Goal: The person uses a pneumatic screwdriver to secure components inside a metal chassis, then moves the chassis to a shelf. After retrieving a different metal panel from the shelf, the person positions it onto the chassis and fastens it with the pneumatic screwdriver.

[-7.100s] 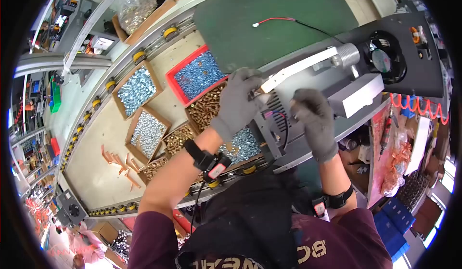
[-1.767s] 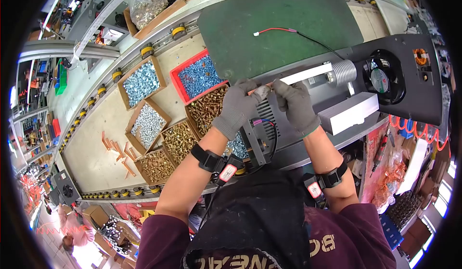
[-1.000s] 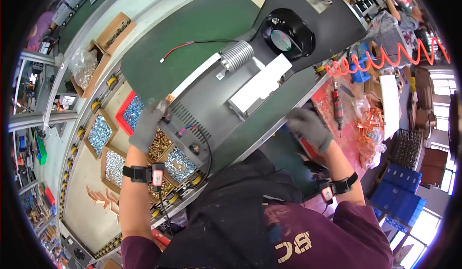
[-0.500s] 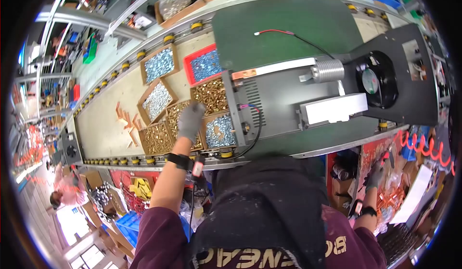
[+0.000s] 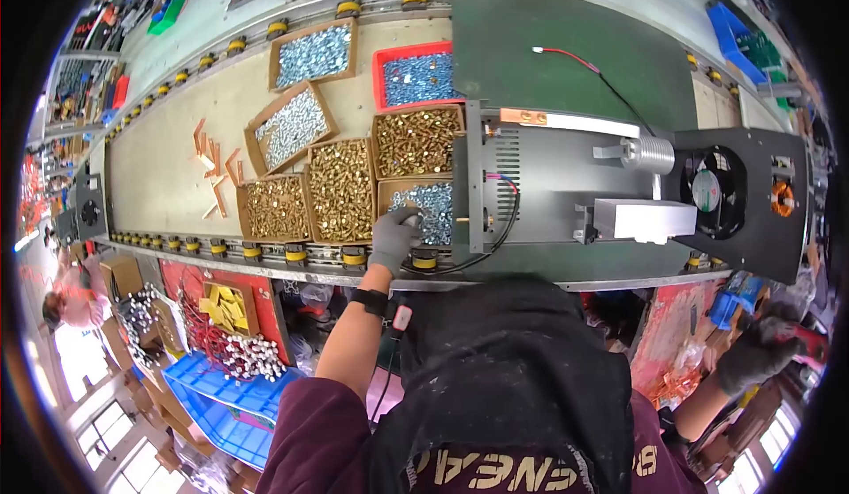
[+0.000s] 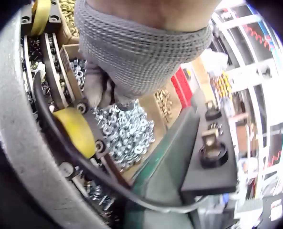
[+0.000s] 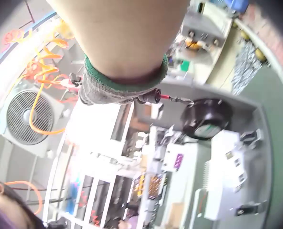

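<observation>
Head view: here's the left hand [image 5: 395, 239], grey-gloved, right down over the near left corner of the washer box [image 5: 384, 195], fingers bent at the washers [image 5: 433, 213]; whether they pinch one, I cannot tell.
Right hand: out beyond the near right corner of the worktop [image 5: 155, 171], this gloved hand [image 5: 750, 355] is gripping the red driver [image 5: 811, 347], well apart from the left.
Washer box: near edge of the worktop, tight beside the row of yellow rollers [image 5: 354, 255], its right side just against the metal case [image 5: 557, 180]; little elbow room there!
Screw boxes: brass screws crowd in on two sides, one box [image 5: 375, 145] behind, another [image 5: 308, 195] to the left.
Metal case: right half, fan [image 5: 707, 191] at its right end, pale bar [image 5: 588, 123] along its far edge, black cable [image 5: 516, 211] looping past its near left corner.
Green mat: a broad stretch [image 5: 566, 25] runs from the case to the far edge, crossed by a thin lead [image 5: 610, 85].
Left end: copper strips [image 5: 215, 171] lie loose, pale worktop showing all round them.
</observation>
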`<state>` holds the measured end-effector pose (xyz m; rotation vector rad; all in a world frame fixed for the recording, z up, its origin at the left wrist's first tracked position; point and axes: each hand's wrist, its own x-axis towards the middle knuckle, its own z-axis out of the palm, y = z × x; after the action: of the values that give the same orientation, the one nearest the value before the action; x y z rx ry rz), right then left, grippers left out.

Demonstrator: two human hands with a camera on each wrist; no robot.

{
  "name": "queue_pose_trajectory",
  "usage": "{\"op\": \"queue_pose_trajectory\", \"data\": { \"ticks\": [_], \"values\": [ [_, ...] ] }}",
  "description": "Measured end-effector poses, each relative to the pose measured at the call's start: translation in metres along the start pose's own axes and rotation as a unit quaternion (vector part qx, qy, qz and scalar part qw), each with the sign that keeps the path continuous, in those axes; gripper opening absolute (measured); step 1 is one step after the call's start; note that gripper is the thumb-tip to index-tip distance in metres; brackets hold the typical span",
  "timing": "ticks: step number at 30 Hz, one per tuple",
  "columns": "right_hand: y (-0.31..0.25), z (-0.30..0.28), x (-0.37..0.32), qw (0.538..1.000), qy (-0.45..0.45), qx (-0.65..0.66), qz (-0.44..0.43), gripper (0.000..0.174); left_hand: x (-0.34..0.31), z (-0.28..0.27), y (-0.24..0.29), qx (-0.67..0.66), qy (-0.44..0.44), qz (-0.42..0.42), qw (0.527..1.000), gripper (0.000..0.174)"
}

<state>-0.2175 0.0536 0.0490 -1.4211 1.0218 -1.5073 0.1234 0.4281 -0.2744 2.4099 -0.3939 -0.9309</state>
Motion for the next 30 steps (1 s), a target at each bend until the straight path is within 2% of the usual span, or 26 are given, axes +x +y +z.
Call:
{"op": "queue_pose_trajectory", "data": {
  "ticks": [1, 2, 3, 4, 5, 7, 9, 11, 13, 15, 17, 18, 20, 21, 22, 24, 25, 27, 28, 30],
  "values": [
    [-0.001, -0.007, 0.020, 0.975, -0.161, 0.139, 0.066, 0.061, -0.006, -0.009, 0.004, -0.241, -0.039, -0.049, 0.968, 0.029],
    [0.004, 0.002, 0.031, 0.939, -0.271, 0.187, 0.096, 0.064, -0.014, -0.021, 0.011, -0.468, -0.072, -0.091, 0.876, 0.024],
    [0.008, 0.012, 0.041, 0.890, -0.377, 0.220, 0.131, 0.067, -0.022, -0.033, 0.018, -0.511, -0.079, -0.068, 0.853, 0.024],
    [0.012, 0.048, 0.033, 0.884, -0.402, 0.211, 0.109, 0.067, -0.025, -0.037, 0.018, -0.518, -0.070, -0.071, 0.850, 0.024],
    [0.015, 0.084, 0.025, 0.878, -0.425, 0.203, 0.086, 0.068, -0.028, -0.039, 0.016, -0.545, -0.071, -0.039, 0.835, 0.025],
    [0.023, 0.173, 0.006, 0.813, -0.532, 0.232, 0.055, 0.061, -0.033, -0.042, 0.016, -0.604, -0.076, -0.007, 0.793, 0.027],
    [0.032, 0.213, -0.014, 0.820, -0.525, 0.223, 0.044, 0.054, -0.041, -0.049, 0.028, -0.633, -0.058, -0.014, 0.772, 0.027],
    [0.035, 0.243, -0.032, 0.812, -0.533, 0.227, 0.073, 0.051, -0.046, -0.054, 0.037, -0.659, -0.049, -0.017, 0.750, 0.026],
    [0.037, 0.261, -0.044, 0.803, -0.540, 0.225, 0.113, 0.048, -0.046, -0.056, 0.041, -0.702, -0.079, 0.012, 0.708, 0.027],
    [0.036, 0.274, -0.050, 0.803, -0.547, 0.212, 0.107, 0.047, -0.043, -0.056, 0.058, -0.703, -0.087, 0.024, 0.706, 0.024],
    [0.055, 0.289, -0.052, 0.803, -0.542, 0.247, 0.025, 0.045, -0.041, -0.056, 0.082, -0.710, -0.103, 0.028, 0.696, 0.023],
    [0.056, 0.293, -0.056, 0.803, -0.539, 0.247, 0.057, 0.042, -0.039, -0.055, 0.097, -0.714, -0.108, 0.029, 0.691, 0.023],
    [0.068, 0.295, -0.059, 0.807, -0.534, 0.244, 0.065, 0.040, -0.038, -0.049, 0.130, -0.743, -0.172, 0.052, 0.645, 0.023],
    [0.075, 0.296, -0.060, 0.807, -0.536, 0.240, 0.066, 0.040, -0.036, -0.043, 0.146, -0.721, -0.174, 0.081, 0.665, 0.024],
    [0.081, 0.297, -0.061, 0.814, -0.530, 0.228, 0.058, 0.040, -0.034, -0.037, 0.161, -0.724, -0.174, 0.078, 0.663, 0.024],
    [0.091, 0.298, -0.063, 0.821, -0.527, 0.214, 0.051, 0.040, -0.028, -0.023, 0.187, -0.694, -0.236, 0.016, 0.680, 0.020],
    [0.094, 0.299, -0.063, 0.817, -0.533, 0.213, 0.048, 0.041, -0.022, -0.015, 0.198, -0.696, -0.235, 0.015, 0.678, 0.020],
    [0.097, 0.300, -0.063, 0.813, -0.540, 0.211, 0.047, 0.042, -0.008, 0.001, 0.216, -0.761, -0.222, -0.067, 0.605, 0.017],
    [0.096, 0.300, -0.063, 0.814, -0.540, 0.210, 0.046, 0.042, 0.001, 0.010, 0.221, -0.762, -0.223, -0.069, 0.603, 0.017],
    [0.095, 0.299, -0.062, 0.814, -0.540, 0.208, 0.045, 0.041, 0.017, 0.024, 0.226, -0.824, -0.198, -0.078, 0.525, 0.015]
  ]
}}
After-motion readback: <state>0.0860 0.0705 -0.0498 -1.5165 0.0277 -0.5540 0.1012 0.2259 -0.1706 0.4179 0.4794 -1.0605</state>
